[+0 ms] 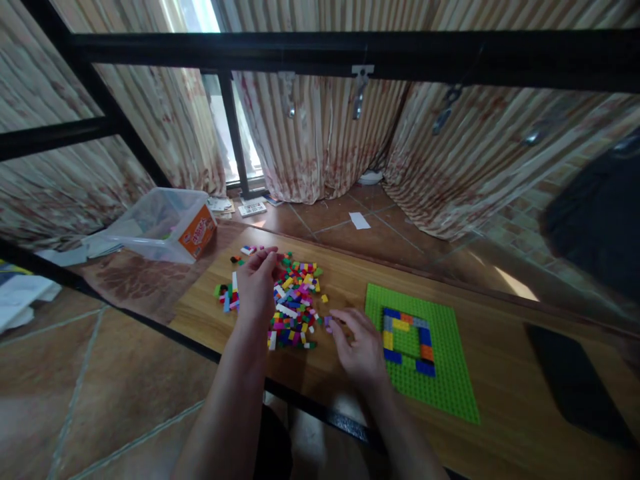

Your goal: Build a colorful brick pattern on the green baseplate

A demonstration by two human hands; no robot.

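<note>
Over the heap of small, glossy bricks [295,300] on the wooden desk [500,347], the left hand [257,283] curls loosely (grip unclear), while the right hand [357,343] pinches a pale brick [329,323] beside the studded green baseplate [445,373].

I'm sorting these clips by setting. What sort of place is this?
Probably a room in a home: striped curtains over a window, a tiled floor, and a low wooden table with toy bricks and a green baseplate.
</note>
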